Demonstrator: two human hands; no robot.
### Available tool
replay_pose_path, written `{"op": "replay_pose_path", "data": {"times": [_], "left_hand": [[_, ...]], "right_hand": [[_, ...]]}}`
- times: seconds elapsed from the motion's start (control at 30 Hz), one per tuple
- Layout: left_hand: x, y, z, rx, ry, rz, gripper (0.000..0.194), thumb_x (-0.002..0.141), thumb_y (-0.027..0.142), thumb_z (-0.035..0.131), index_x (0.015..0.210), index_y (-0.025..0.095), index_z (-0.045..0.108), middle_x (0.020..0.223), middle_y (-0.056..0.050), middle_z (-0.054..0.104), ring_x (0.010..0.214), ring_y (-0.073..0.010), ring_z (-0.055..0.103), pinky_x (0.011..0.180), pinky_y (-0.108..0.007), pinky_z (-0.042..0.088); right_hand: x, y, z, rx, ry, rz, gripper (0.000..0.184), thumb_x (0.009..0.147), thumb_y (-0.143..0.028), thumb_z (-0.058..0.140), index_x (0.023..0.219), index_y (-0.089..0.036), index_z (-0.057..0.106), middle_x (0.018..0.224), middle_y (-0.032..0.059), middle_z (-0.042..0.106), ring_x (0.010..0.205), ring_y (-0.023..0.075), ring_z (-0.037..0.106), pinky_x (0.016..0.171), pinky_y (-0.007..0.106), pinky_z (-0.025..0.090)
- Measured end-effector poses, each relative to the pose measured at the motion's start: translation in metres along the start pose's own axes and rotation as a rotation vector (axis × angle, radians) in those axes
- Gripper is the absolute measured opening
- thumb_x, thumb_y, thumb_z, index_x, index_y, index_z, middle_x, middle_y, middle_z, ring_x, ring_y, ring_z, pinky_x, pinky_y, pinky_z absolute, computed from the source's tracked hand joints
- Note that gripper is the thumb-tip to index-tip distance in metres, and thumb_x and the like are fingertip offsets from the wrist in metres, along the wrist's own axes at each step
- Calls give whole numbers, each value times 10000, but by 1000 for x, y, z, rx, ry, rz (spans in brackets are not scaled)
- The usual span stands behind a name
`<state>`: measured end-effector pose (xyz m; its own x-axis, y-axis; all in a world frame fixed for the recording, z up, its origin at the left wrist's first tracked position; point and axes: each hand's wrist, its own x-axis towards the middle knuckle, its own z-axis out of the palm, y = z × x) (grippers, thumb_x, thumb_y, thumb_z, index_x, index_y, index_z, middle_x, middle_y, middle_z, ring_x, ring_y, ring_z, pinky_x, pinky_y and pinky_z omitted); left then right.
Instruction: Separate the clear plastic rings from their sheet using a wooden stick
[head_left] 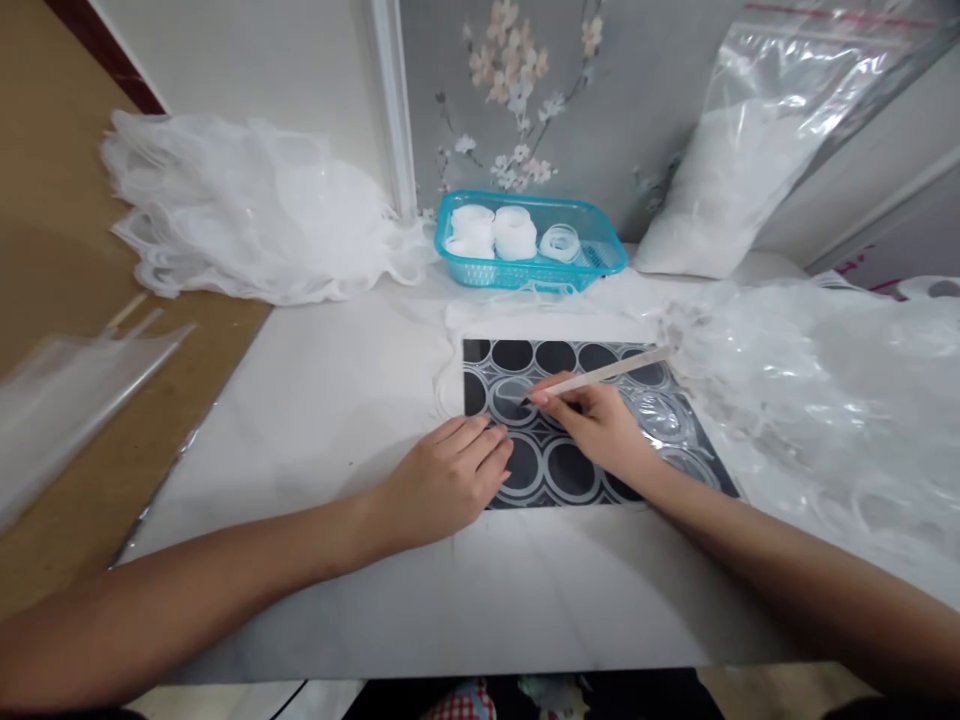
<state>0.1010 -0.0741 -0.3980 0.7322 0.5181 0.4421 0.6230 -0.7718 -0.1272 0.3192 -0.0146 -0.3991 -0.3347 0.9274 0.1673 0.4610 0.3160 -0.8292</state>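
Observation:
A black sheet (pixel 570 465) printed with rows of light grey rings lies on the white table. My right hand (pixel 600 425) is closed in a pinch on a long, flat, pale stick (pixel 619 367). The stick's dark tip rests at a ring in the sheet's middle row, towards the left. My left hand (pixel 454 470) lies flat with outstretched fingers over the sheet's lower left edge, holding nothing. A clear, shiny film piece (pixel 664 412) covers some rings right of my right hand.
A blue basket (pixel 531 278) holds stacks of white rings (pixel 514 232). Heaps of translucent ring-patterned material stand at the back left (pixel 255 210) and right (pixel 847 390). A clear bag (pixel 720 180) with white contents leans at the back right. The marble-look table (pixel 337 420) ends near my body.

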Motion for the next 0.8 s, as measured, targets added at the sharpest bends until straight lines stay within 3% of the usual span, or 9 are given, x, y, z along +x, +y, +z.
{"op": "replay_pose_path", "data": {"times": [0.13,0.23,0.5,0.57,0.7,0.8], "left_hand": [[-1,3,10,13,-59,73,312,967,210,463,1150,17,626,1198,-161,652,1164,-244,589,1021,-371,464],[-3,3,12,21,-62,87,320,973,199,438,1140,2,627,1199,-182,646,1156,-244,600,1024,-371,465],[-3,3,11,58,-54,88,320,978,188,416,1124,14,641,1194,-159,654,1163,-243,598,1028,-358,466],[-3,4,12,46,-59,75,335,984,193,401,1131,9,639,1201,-160,649,1170,-242,594,1025,-355,468],[-4,6,12,-20,-95,28,368,995,208,368,1186,13,614,1241,-148,628,1211,-222,564,1064,-343,434],[-5,4,10,-87,-105,1,356,999,210,374,1202,37,610,1268,-125,616,1228,-204,551,1074,-333,428]], "right_hand": [[-9,2,9,40,-41,12,263,897,-432,563,850,-218,709,919,49,726,910,241,668,773,345,536],[-3,3,10,35,-49,-41,250,899,-414,563,825,-232,718,946,47,726,984,249,655,852,373,532],[-8,5,8,-47,-54,-84,236,920,-380,539,858,-244,722,935,36,733,1076,253,631,890,385,526],[-16,5,13,-156,-44,-182,204,930,-313,523,903,-249,716,971,33,735,1171,263,578,978,438,476],[-12,2,14,-524,-36,-457,222,900,-155,506,951,-268,691,1024,20,731,1291,293,468,1138,610,192],[21,5,-9,-618,154,-388,246,890,-124,478,946,-257,678,934,35,728,1214,295,522,1129,621,186]]}}
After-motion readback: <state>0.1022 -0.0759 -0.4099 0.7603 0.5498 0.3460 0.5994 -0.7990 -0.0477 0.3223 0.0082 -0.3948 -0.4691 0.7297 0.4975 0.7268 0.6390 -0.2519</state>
